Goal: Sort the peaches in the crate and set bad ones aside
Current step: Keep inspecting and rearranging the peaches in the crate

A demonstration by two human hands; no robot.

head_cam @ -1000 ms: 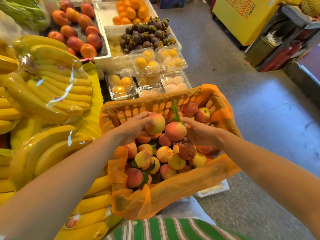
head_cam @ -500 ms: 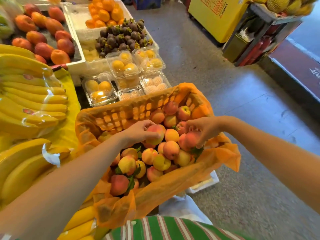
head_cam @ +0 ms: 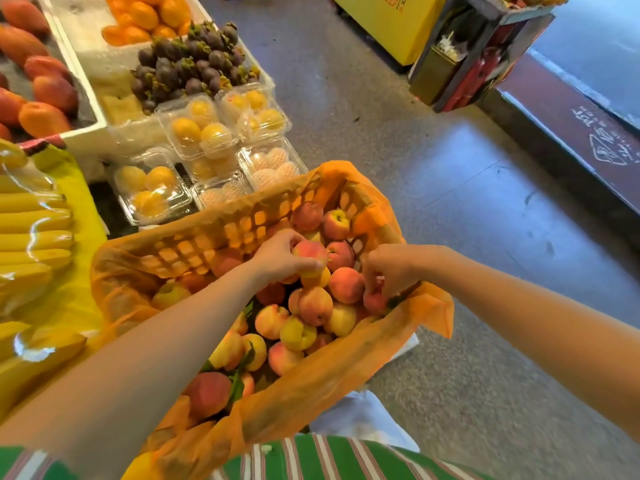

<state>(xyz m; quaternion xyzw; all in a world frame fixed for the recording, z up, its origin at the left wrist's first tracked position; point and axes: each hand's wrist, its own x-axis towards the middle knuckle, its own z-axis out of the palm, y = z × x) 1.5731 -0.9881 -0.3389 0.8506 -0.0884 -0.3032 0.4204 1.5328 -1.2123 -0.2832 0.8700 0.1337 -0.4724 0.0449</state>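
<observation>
An orange plastic crate (head_cam: 214,233), lined with an orange bag, holds several red-and-yellow peaches (head_cam: 313,304). My left hand (head_cam: 280,258) curls round one peach (head_cam: 310,252) near the middle of the pile. My right hand (head_cam: 391,271) is at the crate's right edge, fingers pinching a reddish peach (head_cam: 374,301) with a green leaf that sits low against the bag lining. Both forearms reach in from the bottom corners and hide part of the pile.
Clear clamshell boxes of yellow fruit (head_cam: 197,129) sit just behind the crate. White trays with mangosteens (head_cam: 194,67), oranges (head_cam: 145,15) and mangoes (head_cam: 41,95) stand further back. Wrapped bananas (head_cam: 31,237) lie left. Grey floor (head_cam: 450,188) lies right, with a yellow box (head_cam: 398,22) beyond.
My right hand carried its leafy peach from above the pile down to the crate's right edge. My left hand moved its peach a little toward the far side.
</observation>
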